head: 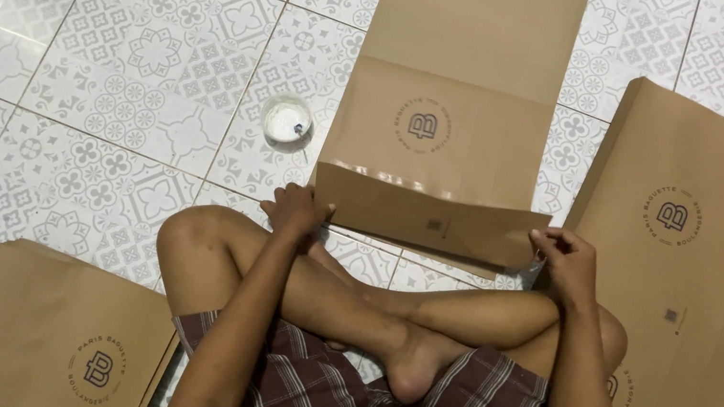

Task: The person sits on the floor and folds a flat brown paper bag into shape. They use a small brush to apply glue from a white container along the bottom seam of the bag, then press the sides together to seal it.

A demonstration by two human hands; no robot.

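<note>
Stack of finished brown bags (pixel 56 334) on patterned tile floor (pixel 103 66), lower left. Small white glue pot (pixel 287 120) near left hand (pixel 296 211). Left grip pinches the folded bottom flap of the brown paper sheet (pixel 449 140) lying ahead of crossed legs; right hand (pixel 568 263) pinches its other corner. Step: creasing the fold. Flat sheets (pixel 697 257) lie right.

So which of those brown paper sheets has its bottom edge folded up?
The middle brown sheet, straight ahead, with the left hand and right hand at its folded edge. The right sheet and lower-left stack lie flat.
</note>
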